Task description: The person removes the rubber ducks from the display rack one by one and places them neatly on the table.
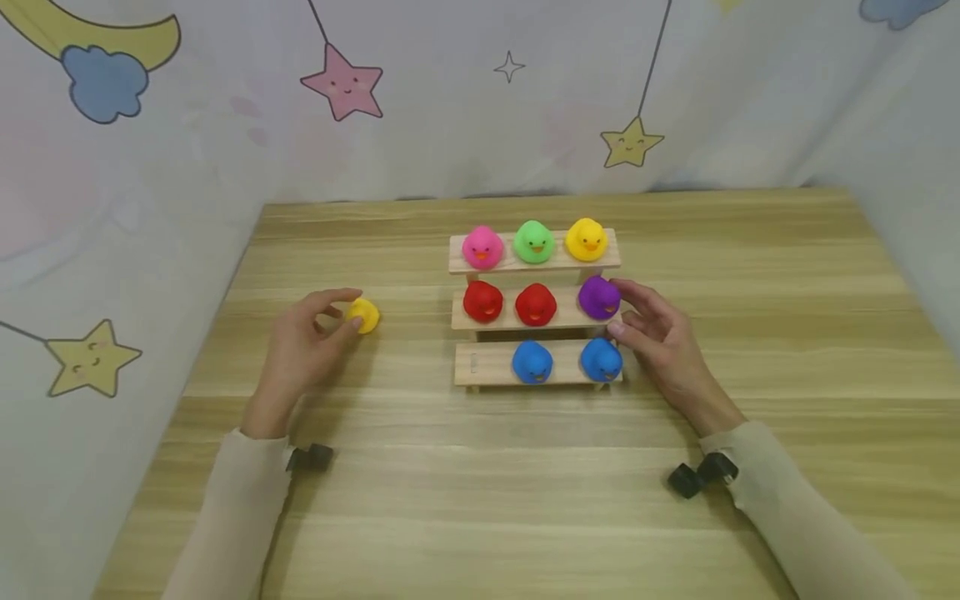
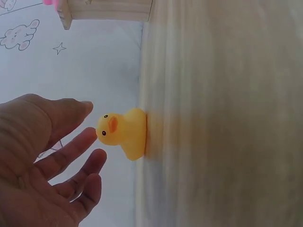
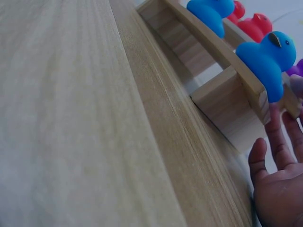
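A yellow toy duck [image 2: 124, 131] stands upright on the table, left of a three-step wooden rack. My left hand [image 1: 309, 350] reaches round it, thumb and forefinger apart with their tips close to its head in the left wrist view. On the right end of the middle step sits a purple duck [image 1: 598, 297]. The thumb and forefinger of my right hand [image 1: 663, 346] pinch its right side. In the right wrist view that hand [image 3: 281, 189] shows behind a blue duck [image 3: 270, 64], other fingers stretched out, and the purple duck is mostly cut off by the frame edge.
Pink [image 1: 482, 248], green [image 1: 534, 242] and yellow ducks [image 1: 587, 240] line the rack's top step. Two red ducks [image 1: 536, 305] share the middle step, and two blue ducks [image 1: 532, 362] sit on the bottom step [image 1: 491, 367]. A patterned cloth [image 1: 450, 125] hangs behind the table.
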{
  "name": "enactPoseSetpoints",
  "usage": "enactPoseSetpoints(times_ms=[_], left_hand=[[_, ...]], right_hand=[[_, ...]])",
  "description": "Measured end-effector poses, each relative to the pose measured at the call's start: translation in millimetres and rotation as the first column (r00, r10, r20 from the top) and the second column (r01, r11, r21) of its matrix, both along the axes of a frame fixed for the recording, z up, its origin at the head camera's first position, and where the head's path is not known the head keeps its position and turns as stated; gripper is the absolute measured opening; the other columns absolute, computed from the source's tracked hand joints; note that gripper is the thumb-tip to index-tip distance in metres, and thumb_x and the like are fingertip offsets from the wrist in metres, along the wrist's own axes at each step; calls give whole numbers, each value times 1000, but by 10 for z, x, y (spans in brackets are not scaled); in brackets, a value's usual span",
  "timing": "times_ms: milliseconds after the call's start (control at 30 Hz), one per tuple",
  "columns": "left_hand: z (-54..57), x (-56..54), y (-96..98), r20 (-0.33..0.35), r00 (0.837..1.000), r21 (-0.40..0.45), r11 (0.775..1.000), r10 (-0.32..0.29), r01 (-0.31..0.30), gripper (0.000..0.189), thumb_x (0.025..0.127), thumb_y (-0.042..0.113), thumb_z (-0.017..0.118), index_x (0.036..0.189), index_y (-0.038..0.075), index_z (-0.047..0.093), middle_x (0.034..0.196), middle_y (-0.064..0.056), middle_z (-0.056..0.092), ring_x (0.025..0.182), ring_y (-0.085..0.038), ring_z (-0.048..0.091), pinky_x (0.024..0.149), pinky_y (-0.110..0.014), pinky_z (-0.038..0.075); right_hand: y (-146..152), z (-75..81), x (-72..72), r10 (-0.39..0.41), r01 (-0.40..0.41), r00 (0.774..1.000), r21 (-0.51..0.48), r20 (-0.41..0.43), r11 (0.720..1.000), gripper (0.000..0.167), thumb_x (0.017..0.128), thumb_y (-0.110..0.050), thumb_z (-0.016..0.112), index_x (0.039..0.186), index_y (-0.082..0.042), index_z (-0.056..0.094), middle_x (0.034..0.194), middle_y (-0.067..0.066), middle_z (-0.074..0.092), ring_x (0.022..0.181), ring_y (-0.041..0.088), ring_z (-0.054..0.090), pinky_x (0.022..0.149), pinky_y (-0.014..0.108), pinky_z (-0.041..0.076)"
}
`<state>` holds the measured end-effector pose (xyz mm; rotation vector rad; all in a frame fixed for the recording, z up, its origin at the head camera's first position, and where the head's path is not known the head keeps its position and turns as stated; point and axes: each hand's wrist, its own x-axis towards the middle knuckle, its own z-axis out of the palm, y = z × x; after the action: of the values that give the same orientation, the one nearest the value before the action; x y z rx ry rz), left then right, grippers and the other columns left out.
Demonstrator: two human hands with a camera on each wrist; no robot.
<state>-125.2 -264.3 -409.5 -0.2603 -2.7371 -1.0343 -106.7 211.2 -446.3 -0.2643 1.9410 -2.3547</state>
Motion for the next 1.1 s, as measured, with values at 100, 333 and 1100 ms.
enactPoseSetpoints(times_ms=[100,333,1100], left_hand=[[50,21,108,-87,996,16,1000,-23,24,35,94,8,82,129,12,77,129,-14,78,100,-35,73,75,-26,47],[305,145,502,-238,949,25,975,-207,219,31,92,7,83,123,11,79,119,-9,80,97,-30,70,80,-28,49],[379,268,1425,-152,806,143,794,-572,591,38,91,17,88,127,11,77,112,-2,81,75,-9,66,63,-33,55]], right_hand=[[7,3,-9,6,-6,1000,-7,-1,1000,56,102,8,63,156,-6,53,150,-3,62,92,8,68,88,16,61],[6,25,-24,1,-1,1000,-16,5,1000,56,102,7,64,155,-7,54,151,-4,61,93,8,66,88,16,61],[17,-3,-12,9,-11,1000,-61,-18,998,55,101,5,67,153,-4,55,151,1,63,95,12,67,90,18,62]])
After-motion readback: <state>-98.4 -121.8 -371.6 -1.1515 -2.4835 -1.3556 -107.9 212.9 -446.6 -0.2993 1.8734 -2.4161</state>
